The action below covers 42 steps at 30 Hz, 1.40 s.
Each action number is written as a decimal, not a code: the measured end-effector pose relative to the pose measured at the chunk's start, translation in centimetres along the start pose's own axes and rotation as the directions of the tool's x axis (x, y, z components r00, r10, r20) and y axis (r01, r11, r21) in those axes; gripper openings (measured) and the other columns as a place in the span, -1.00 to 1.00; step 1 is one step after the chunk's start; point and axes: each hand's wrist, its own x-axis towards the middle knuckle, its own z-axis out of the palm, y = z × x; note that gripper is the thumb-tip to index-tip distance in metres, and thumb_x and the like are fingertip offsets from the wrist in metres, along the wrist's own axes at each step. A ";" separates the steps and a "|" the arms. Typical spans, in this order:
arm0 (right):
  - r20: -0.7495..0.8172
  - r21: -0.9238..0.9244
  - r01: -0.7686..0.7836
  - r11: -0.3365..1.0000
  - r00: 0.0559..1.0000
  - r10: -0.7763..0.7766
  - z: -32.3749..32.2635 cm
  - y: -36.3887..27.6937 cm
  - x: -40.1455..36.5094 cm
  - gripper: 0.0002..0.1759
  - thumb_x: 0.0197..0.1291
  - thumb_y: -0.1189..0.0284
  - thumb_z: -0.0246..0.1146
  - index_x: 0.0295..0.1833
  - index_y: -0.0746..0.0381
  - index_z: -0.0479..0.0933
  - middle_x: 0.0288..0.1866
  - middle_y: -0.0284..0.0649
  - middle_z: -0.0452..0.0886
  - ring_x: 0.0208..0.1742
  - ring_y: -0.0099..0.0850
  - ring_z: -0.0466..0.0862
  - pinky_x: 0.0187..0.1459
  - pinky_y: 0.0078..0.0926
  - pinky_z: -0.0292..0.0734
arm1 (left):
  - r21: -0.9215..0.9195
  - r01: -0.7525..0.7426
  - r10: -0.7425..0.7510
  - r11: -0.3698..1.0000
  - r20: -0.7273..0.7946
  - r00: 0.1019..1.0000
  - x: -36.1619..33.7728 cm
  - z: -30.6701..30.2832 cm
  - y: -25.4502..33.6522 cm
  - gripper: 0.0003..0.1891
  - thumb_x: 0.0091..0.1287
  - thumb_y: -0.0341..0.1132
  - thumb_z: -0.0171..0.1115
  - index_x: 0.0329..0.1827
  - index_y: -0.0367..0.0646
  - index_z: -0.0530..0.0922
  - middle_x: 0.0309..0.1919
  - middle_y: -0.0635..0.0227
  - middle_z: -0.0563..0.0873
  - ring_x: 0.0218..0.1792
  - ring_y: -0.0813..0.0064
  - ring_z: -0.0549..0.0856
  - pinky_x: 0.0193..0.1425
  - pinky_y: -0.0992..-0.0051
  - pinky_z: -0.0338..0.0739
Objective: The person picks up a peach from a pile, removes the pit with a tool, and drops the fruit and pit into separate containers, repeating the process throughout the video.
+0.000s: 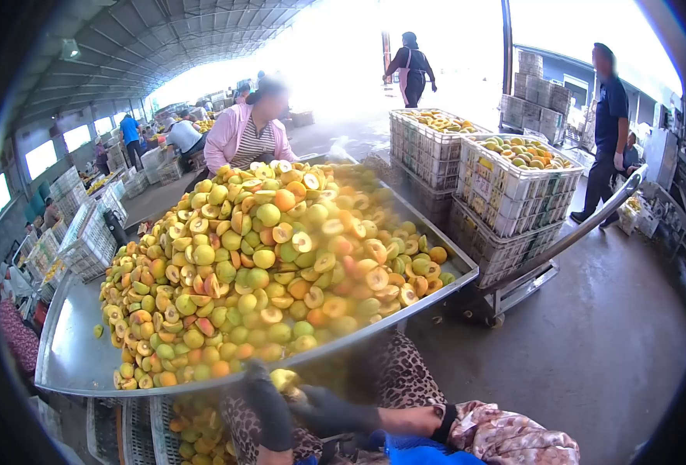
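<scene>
In front of my lap, my left hand, in a dark glove, is closed on a yellow-green peach. From the right, my dark-gloved right hand reaches in, its fingers drawn together against the fruit's lower side. Blur hides whether it grips anything else. Just beyond both hands rises a big heap of cut peaches, many halved with a brown hollow or pit showing. They lie on a metal tray table with a raised rim. Below the rim, more peaches sit by my legs.
Stacked white crates of peaches stand on a trolley to the right. A person in pink sits across the table. Another walks at the back, and one stands at the right. Plastic crates stand under the table's near edge.
</scene>
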 end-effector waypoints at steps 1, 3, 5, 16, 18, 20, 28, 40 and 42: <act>-0.022 -0.022 0.083 0.996 0.996 -0.084 0.3 0.3 0.1 -0.56 0.57 0.21 0.22 0.28 0.36 0.53 0.08 -0.33 0.68 0.04 -0.60 0.56 0.06 -0.40 0.56 | 0.042 -0.038 0.035 0.998 0.072 0.997 -0.1 -0.2 0.6 -0.51 0.65 -0.04 0.04 -0.25 -0.35 0.63 -0.42 0.33 0.68 -0.40 0.49 0.60 -0.25 0.43 0.52; -0.051 0.100 0.004 0.995 0.999 0.001 -0.1 -1.9 -0.9 -0.58 0.57 0.21 0.22 0.27 0.33 0.55 0.04 -0.36 0.67 -0.01 -0.62 0.56 0.02 -0.47 0.56 | 0.044 -0.086 0.078 0.995 0.150 0.986 -0.2 -0.1 1.0 -0.54 0.66 -0.09 0.02 -0.20 -0.36 0.65 -0.42 0.35 0.68 -0.41 0.50 0.58 -0.27 0.42 0.49; -0.057 0.286 -0.077 0.955 0.994 0.097 0.3 -2.8 -1.3 -0.63 0.58 0.23 0.17 0.23 0.31 0.56 -0.04 -0.34 0.67 -0.09 -0.58 0.58 -0.04 -0.45 0.57 | -0.015 -0.108 0.109 0.994 0.165 0.980 0.0 0.2 1.0 -0.56 0.65 -0.10 0.03 -0.19 -0.33 0.66 -0.43 0.34 0.68 -0.43 0.50 0.58 -0.28 0.42 0.48; 0.282 0.584 -0.224 0.780 0.957 0.063 -3.5 1.4 -0.2 -0.69 0.56 0.34 0.18 0.30 0.18 0.48 0.04 -0.49 0.51 -0.02 -0.67 0.51 -0.10 -0.62 0.50 | -0.419 0.368 0.006 0.830 0.667 0.745 2.2 1.0 0.4 -0.47 0.60 0.07 0.14 -0.36 -0.26 0.59 -0.40 0.11 0.69 -0.34 0.17 0.70 -0.20 0.22 0.65; 0.232 0.410 -0.052 0.911 0.972 -0.049 -2.8 3.0 0.3 -0.63 0.55 0.33 0.19 0.35 0.21 0.42 0.11 -0.44 0.48 0.05 -0.61 0.49 0.00 -0.55 0.51 | -0.332 0.299 -0.003 0.894 0.664 0.748 2.2 0.6 1.1 -0.43 0.62 0.08 0.05 -0.36 -0.28 0.65 -0.41 0.17 0.73 -0.36 0.30 0.72 -0.22 0.32 0.63; 0.317 0.255 -0.053 0.966 0.948 -0.032 -3.2 0.2 -0.1 -0.57 0.52 0.25 0.20 0.34 0.25 0.43 0.06 -0.34 0.53 0.03 -0.52 0.52 0.06 -0.46 0.52 | -0.240 0.216 -0.026 0.946 0.611 0.791 1.8 0.1 2.4 -0.37 0.64 0.14 -0.05 -0.31 -0.27 0.69 -0.42 0.23 0.77 -0.38 0.42 0.73 -0.22 0.42 0.62; 0.133 0.067 -0.285 0.956 0.952 0.274 -5.0 0.6 -2.9 -0.56 0.43 0.22 0.32 0.26 0.28 0.60 -0.02 -0.22 0.74 0.00 -0.58 0.67 0.00 -0.46 0.62 | 0.372 -0.040 0.106 0.927 -0.160 0.981 9.3 -16.2 -2.8 -0.55 0.58 0.02 0.13 -0.10 -0.26 0.72 0.00 0.08 0.77 -0.04 0.11 0.74 0.17 0.15 0.64; 0.062 0.219 -0.388 0.895 0.921 0.384 -4.6 14.3 -2.9 -0.66 0.46 0.18 0.30 0.12 0.20 0.64 -0.14 -0.22 0.76 -0.14 -0.39 0.74 -0.10 -0.36 0.65 | 0.595 -0.765 0.458 0.246 0.624 0.633 29.3 8.3 -9.6 -0.35 0.24 -0.18 0.50 0.41 -0.11 0.52 0.50 0.04 0.45 0.44 -0.11 0.47 0.51 0.09 0.39; -0.068 -0.525 -0.311 0.792 0.943 0.325 -5.0 5.4 -3.9 -0.56 0.28 0.21 0.43 0.15 0.19 0.55 -0.09 0.01 0.77 -0.13 -0.06 0.77 -0.14 -0.09 0.62 | 0.568 -0.776 0.314 0.274 0.710 0.630 31.3 11.4 -11.3 -0.37 0.20 -0.20 0.51 0.35 -0.08 0.53 0.41 0.09 0.52 0.35 -0.07 0.53 0.44 0.10 0.46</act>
